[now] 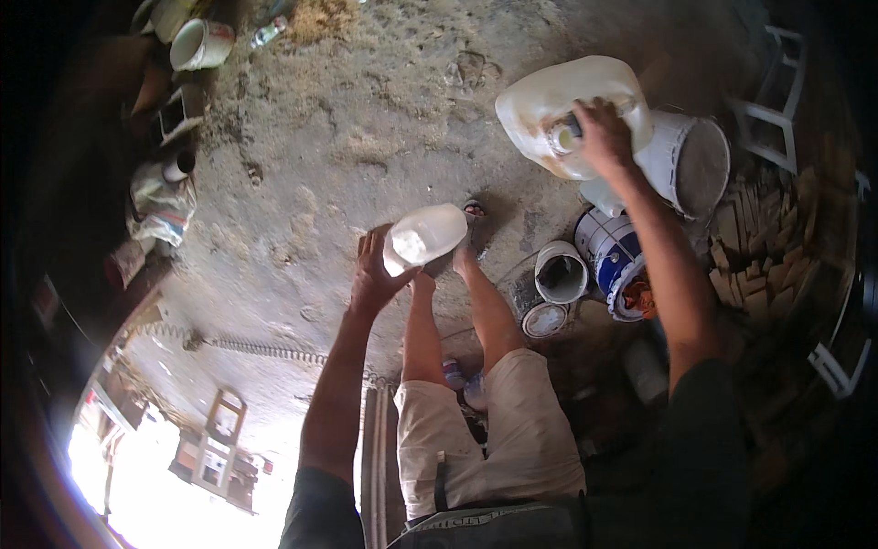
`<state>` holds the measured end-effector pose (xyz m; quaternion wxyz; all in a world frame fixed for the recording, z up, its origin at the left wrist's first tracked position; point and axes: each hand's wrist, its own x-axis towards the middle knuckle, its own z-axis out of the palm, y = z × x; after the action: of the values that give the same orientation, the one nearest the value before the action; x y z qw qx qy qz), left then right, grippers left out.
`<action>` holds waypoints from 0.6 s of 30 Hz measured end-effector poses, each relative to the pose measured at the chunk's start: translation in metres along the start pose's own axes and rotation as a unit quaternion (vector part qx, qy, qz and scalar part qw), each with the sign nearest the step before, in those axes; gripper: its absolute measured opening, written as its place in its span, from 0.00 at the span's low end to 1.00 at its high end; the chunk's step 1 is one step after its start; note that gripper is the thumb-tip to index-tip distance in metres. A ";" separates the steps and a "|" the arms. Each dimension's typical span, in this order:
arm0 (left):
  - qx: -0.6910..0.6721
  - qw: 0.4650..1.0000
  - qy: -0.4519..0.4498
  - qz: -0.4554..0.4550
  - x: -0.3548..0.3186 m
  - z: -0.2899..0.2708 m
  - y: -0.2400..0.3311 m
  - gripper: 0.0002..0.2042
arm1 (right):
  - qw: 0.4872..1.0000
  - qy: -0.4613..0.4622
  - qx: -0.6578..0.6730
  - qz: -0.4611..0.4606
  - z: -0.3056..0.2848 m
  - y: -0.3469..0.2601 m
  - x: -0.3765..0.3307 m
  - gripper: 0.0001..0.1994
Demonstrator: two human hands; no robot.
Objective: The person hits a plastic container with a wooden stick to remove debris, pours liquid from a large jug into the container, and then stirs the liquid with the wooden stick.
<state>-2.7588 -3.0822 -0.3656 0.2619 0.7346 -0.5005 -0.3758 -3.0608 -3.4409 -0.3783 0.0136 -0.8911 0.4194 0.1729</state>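
Left hand (377, 274) fingers cup a small translucent bottle (423, 236); right hand (604, 137) fingers clench a large jug's (558, 101) neck.

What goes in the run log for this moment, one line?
left hand: holds small translucent plastic container | right hand: grips neck of large white jug, tilted | nearby: paint buckets on dusty floor

I see a translucent, smooth white plastic jug (567, 105), a smaller milky plastic bottle (425, 236), and rough, dusty grey concrete floor (366, 137).
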 end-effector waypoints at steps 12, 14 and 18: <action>0.002 1.000 0.001 0.008 0.030 0.048 -0.099 0.41 | 0.981 -0.169 0.038 -0.089 0.018 0.057 0.052 0.45; 0.015 1.000 -0.001 0.007 0.032 0.052 -0.108 0.41 | 0.978 -0.196 0.035 -0.068 0.015 0.043 0.048 0.46; 0.005 1.000 0.008 0.015 0.038 0.066 -0.127 0.41 | 0.979 -0.177 0.041 -0.097 0.011 -0.005 0.028 0.43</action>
<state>-2.7359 -3.0720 -0.5109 0.2677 0.7315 -0.5111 -0.3633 -3.0436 -3.4561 -0.3980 0.1405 -0.8817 0.3285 0.3083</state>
